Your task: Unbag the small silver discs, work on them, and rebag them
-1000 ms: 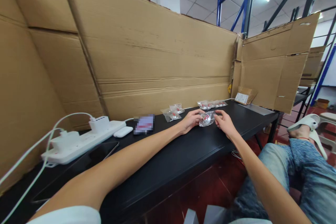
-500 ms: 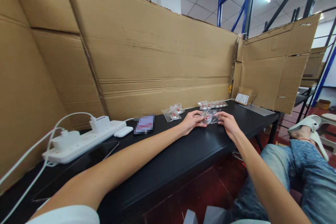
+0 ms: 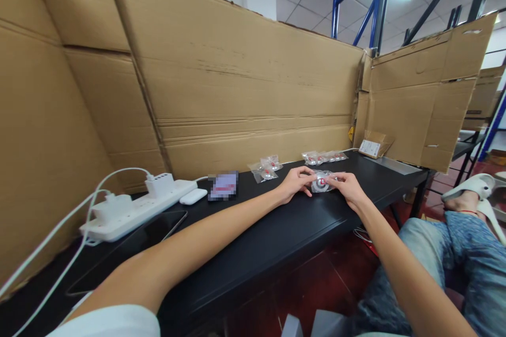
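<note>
A small clear plastic bag [image 3: 321,185] with a round silvery piece inside, marked red in its middle, lies between my two hands at the black table's surface. My left hand [image 3: 295,185] pinches the bag's left edge with its fingers. From the other side, my right hand [image 3: 348,187] has its fingertips closed on the bag's right part, close to the red mark. Behind the hands lies a row of similar bagged round pieces [image 3: 322,158]. Several more bagged pieces [image 3: 266,169] rest to the left, near the cardboard wall.
On the left are a white power strip [image 3: 130,216] with plugs and cables, a white case [image 3: 193,197], a lit phone [image 3: 223,186] and a dark tablet-like device [image 3: 134,246]. Cardboard walls [image 3: 245,73] enclose the table. A labelled brown package [image 3: 373,145] stands at the far right corner.
My right hand's fingers have moved left, from the bag's right end to near the red mark. My left hand stays at the left edge. The view has shifted slightly.
</note>
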`<state>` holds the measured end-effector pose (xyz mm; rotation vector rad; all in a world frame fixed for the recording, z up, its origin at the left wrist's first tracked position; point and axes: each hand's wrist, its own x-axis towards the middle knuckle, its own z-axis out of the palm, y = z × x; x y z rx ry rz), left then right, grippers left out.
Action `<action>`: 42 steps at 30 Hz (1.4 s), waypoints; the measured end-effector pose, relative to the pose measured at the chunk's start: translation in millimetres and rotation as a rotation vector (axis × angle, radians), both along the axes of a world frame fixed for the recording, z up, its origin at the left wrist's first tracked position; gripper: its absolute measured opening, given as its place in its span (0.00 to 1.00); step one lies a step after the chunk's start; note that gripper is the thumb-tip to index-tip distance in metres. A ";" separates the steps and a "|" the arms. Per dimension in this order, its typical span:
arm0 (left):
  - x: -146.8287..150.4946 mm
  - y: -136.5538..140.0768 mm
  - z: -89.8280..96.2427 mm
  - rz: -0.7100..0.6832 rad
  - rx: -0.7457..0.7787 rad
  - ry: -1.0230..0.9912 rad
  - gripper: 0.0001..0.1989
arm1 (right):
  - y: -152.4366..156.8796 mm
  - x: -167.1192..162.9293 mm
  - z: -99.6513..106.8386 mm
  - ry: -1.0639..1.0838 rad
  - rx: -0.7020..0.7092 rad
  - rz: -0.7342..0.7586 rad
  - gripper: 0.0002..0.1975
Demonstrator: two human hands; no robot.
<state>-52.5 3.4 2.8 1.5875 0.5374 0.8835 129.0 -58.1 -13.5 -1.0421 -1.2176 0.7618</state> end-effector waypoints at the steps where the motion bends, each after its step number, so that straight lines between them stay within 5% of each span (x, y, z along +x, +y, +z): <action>1: 0.5 0.9 -0.8 0.029 0.019 0.003 0.18 | 1.2 1.0 -0.8 0.023 0.001 -0.016 0.18; 10: -7.8 32.9 -9.3 0.776 0.302 0.301 0.05 | 10.8 7.0 -3.3 0.351 -0.094 -0.201 0.08; 14: -23.4 40.2 0.1 0.950 0.460 0.531 0.06 | 9.1 4.6 -2.1 0.295 -0.115 -0.193 0.09; 18: -26.2 25.4 9.1 1.092 0.643 0.501 0.17 | 7.7 4.8 -2.1 0.266 -0.112 -0.178 0.10; 20: -19.4 8.1 12.3 0.999 0.835 0.426 0.20 | 6.7 4.9 -2.1 0.243 -0.114 -0.168 0.11; 22: -8.4 -13.0 13.7 0.737 1.000 0.374 0.21 | 4.8 4.0 -1.9 0.195 -0.104 -0.127 0.12; 24: 3.9 -32.5 12.5 0.418 1.056 0.351 0.21 | 2.0 2.3 -1.3 0.133 -0.074 -0.065 0.13; 26: 14.6 -45.8 9.3 0.269 1.038 0.334 0.23 | -1.2 0.3 -0.4 0.079 -0.041 -0.017 0.15; 37: 24.5 -36.0 -0.8 0.255 0.856 0.295 0.17 | 2.2 1.4 -1.6 0.177 -0.051 -0.052 0.17; 39: 26.5 -31.4 -1.1 0.304 0.686 0.254 0.14 | 5.3 3.6 -3.6 0.196 -0.047 -0.107 0.15; 42: 27.7 -22.2 0.4 0.336 0.231 0.113 0.10 | 10.5 7.5 -8.7 0.074 -0.045 -0.336 0.09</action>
